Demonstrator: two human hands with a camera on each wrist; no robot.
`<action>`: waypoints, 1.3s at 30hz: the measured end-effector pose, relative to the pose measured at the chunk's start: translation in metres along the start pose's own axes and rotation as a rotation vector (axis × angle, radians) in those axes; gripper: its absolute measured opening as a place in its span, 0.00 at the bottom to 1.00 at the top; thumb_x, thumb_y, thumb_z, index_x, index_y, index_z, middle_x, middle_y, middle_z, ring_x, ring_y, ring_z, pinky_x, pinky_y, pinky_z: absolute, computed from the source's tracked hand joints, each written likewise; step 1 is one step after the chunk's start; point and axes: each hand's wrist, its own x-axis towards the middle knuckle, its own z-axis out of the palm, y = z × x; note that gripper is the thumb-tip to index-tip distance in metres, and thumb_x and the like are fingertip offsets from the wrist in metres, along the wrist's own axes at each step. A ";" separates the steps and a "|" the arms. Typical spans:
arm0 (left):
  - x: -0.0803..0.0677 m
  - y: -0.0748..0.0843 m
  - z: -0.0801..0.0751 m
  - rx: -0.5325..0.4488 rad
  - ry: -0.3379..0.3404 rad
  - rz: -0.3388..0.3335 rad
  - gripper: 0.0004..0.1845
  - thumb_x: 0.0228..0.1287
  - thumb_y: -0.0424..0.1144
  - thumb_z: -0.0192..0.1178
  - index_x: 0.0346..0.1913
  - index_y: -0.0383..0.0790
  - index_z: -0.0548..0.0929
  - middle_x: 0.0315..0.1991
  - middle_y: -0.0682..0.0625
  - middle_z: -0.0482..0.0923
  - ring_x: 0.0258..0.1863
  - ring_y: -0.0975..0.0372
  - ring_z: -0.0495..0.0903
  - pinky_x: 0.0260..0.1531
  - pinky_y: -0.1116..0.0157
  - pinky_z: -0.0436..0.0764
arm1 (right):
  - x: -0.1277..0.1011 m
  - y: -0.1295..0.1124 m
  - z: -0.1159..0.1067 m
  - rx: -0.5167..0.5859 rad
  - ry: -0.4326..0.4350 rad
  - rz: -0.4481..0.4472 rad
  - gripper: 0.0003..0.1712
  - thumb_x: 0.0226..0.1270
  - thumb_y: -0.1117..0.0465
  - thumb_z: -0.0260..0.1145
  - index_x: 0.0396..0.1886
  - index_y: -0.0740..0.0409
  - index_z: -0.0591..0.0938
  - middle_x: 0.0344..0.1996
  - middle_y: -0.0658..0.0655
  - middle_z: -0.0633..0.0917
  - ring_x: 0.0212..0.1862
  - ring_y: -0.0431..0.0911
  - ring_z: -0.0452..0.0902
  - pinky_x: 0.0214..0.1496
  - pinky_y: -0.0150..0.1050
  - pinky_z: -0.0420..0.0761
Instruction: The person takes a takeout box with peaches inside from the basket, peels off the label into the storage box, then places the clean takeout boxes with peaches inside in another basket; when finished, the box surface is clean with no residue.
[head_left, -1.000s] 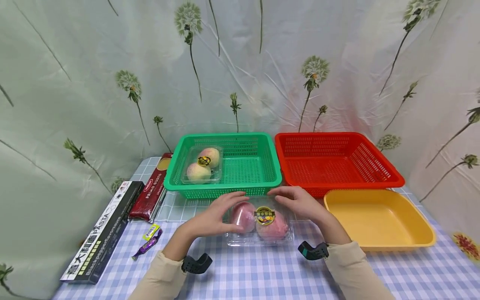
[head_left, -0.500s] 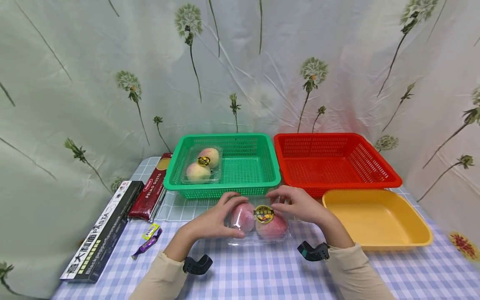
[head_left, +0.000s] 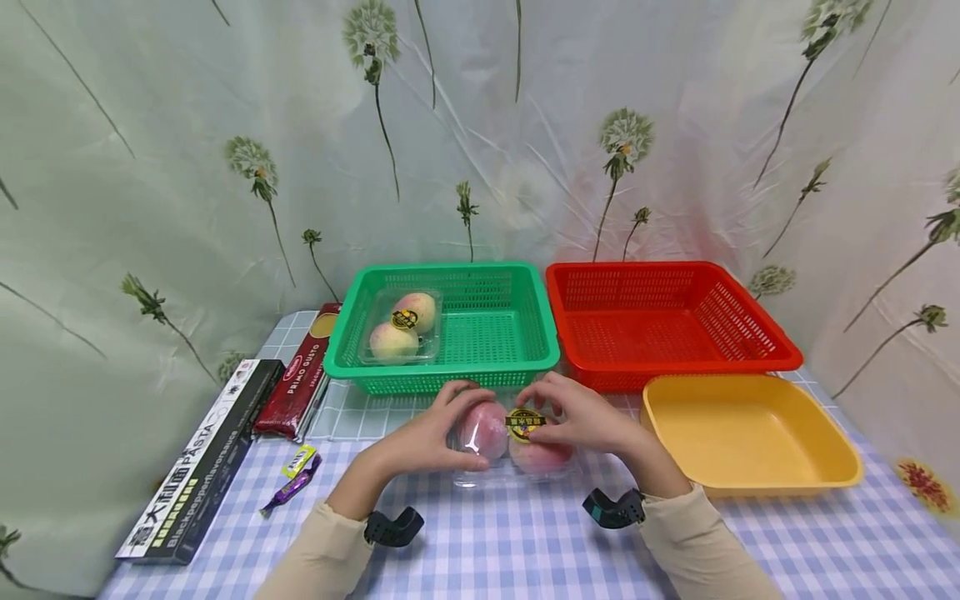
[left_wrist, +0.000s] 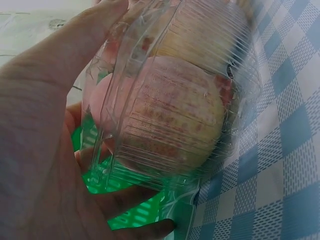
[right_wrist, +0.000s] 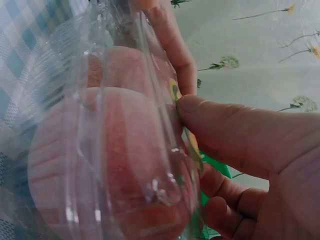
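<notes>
A clear plastic clamshell box (head_left: 504, 477) holds two pink peaches (head_left: 483, 432) on the cloth in front of me. My left hand (head_left: 427, 440) holds the box's left end, thumb near the front and fingers at the back. In the left wrist view ribbed plastic covers a yellowish peach (left_wrist: 170, 115). My right hand (head_left: 588, 421) is over the box's right part, fingers bent. Its thumb (right_wrist: 220, 117) touches the edge of the black-and-gold label (head_left: 525, 424) on the lid. Whether the index finger pinches the label is unclear.
Behind stand a green basket (head_left: 495, 337) with another box of peaches (head_left: 402, 327) and a red basket (head_left: 645, 333). A yellow tray (head_left: 750, 433) is at right. Left lie a pasta box (head_left: 202, 458), a red spaghetti packet (head_left: 296, 379) and a purple-wrapped candy (head_left: 292, 485).
My right hand has moved left across the lid, from the box's right back corner to the label, its fingers bending more. The left hand keeps its hold on the box.
</notes>
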 end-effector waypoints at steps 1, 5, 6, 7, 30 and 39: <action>0.000 0.000 0.000 -0.003 -0.004 -0.004 0.49 0.52 0.59 0.74 0.75 0.58 0.62 0.75 0.52 0.50 0.63 0.53 0.74 0.57 0.50 0.78 | 0.000 0.000 0.000 0.001 -0.001 -0.004 0.19 0.59 0.56 0.76 0.49 0.51 0.83 0.40 0.51 0.79 0.38 0.43 0.72 0.38 0.33 0.75; 0.000 -0.001 0.000 -0.014 -0.010 -0.013 0.50 0.51 0.59 0.74 0.76 0.58 0.61 0.75 0.54 0.49 0.63 0.54 0.73 0.59 0.50 0.77 | 0.001 0.001 0.002 -0.001 0.012 -0.013 0.18 0.59 0.57 0.76 0.48 0.50 0.82 0.41 0.51 0.78 0.38 0.42 0.72 0.39 0.34 0.77; 0.000 -0.001 0.000 -0.014 -0.009 -0.015 0.50 0.51 0.59 0.74 0.76 0.59 0.61 0.75 0.55 0.49 0.64 0.54 0.73 0.59 0.50 0.77 | 0.001 0.001 0.002 0.000 0.019 -0.013 0.18 0.58 0.57 0.76 0.47 0.50 0.82 0.41 0.51 0.78 0.38 0.42 0.72 0.39 0.34 0.77; 0.001 -0.001 0.001 -0.011 -0.008 -0.015 0.50 0.51 0.59 0.74 0.76 0.59 0.61 0.75 0.55 0.49 0.64 0.54 0.72 0.59 0.50 0.77 | 0.001 0.001 0.003 -0.002 0.027 -0.019 0.17 0.59 0.58 0.76 0.47 0.49 0.82 0.42 0.51 0.78 0.37 0.42 0.72 0.39 0.35 0.78; 0.002 -0.001 0.001 -0.036 0.001 0.024 0.49 0.52 0.60 0.73 0.76 0.57 0.62 0.76 0.51 0.49 0.67 0.50 0.70 0.60 0.47 0.76 | -0.001 -0.004 -0.011 0.223 0.123 0.017 0.05 0.69 0.67 0.65 0.41 0.55 0.84 0.39 0.55 0.84 0.38 0.43 0.80 0.41 0.33 0.82; 0.000 -0.002 0.002 -0.045 -0.009 0.012 0.50 0.51 0.60 0.74 0.76 0.56 0.61 0.76 0.51 0.47 0.66 0.50 0.71 0.59 0.48 0.77 | -0.028 0.013 -0.057 0.280 0.200 0.171 0.08 0.74 0.66 0.59 0.49 0.61 0.72 0.35 0.66 0.86 0.24 0.45 0.83 0.23 0.36 0.80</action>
